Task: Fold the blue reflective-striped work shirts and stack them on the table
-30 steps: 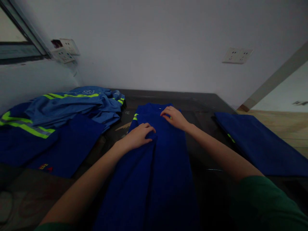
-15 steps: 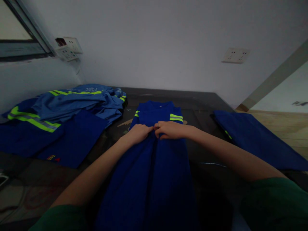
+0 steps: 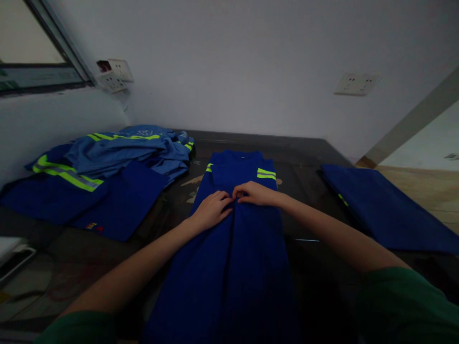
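A dark blue garment (image 3: 251, 243) with yellow-green and grey stripes lies lengthwise on the dark table, its collar at the far end. A seam or fold runs down its middle. My left hand (image 3: 213, 208) pinches the blue cloth just left of that line. Right beside it, my right hand (image 3: 254, 194) has its fingers curled and closed on the same cloth at the top of the line. The fingertips of both hands nearly touch.
Crumpled blue garments with bright stripes (image 3: 125, 155) are heaped on the table's left. A folded blue garment (image 3: 387, 208) lies at the right. A white device (image 3: 16, 260) with a cable sits at the lower left. Wall sockets (image 3: 356, 84) are behind the table (image 3: 301, 148).
My left hand has turned, its fingers now bent over the cloth instead of one pointing right. The view has shifted slightly, so the scene sits a little further right.
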Demonstrator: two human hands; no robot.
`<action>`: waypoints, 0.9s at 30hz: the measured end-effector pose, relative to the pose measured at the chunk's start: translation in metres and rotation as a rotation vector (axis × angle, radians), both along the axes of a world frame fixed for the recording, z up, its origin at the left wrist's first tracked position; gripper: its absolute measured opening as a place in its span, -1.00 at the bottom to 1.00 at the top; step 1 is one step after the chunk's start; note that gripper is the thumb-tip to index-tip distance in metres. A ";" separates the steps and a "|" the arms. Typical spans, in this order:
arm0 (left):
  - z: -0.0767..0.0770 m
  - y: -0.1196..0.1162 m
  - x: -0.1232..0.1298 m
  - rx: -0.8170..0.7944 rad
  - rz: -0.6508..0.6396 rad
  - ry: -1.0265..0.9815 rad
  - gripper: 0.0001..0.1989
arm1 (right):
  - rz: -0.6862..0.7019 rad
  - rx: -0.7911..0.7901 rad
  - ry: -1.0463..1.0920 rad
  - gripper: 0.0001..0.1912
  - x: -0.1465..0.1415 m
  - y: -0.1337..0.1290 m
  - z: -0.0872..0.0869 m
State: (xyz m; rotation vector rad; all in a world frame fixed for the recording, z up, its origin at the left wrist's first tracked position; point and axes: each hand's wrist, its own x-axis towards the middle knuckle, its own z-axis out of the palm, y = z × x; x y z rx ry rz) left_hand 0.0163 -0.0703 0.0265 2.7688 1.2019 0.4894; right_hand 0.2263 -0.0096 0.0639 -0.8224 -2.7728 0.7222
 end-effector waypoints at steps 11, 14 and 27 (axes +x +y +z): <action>0.017 -0.015 -0.001 -0.076 0.041 -0.050 -0.74 | -0.210 -0.172 0.166 -0.93 0.005 0.000 -0.034; 0.030 -0.037 0.001 -0.163 0.092 0.037 -0.79 | -0.228 -0.218 0.223 -0.91 0.005 0.002 -0.035; 0.029 -0.084 0.015 -0.730 0.149 -0.059 -0.74 | -0.122 -0.321 0.280 -0.91 0.002 0.010 -0.037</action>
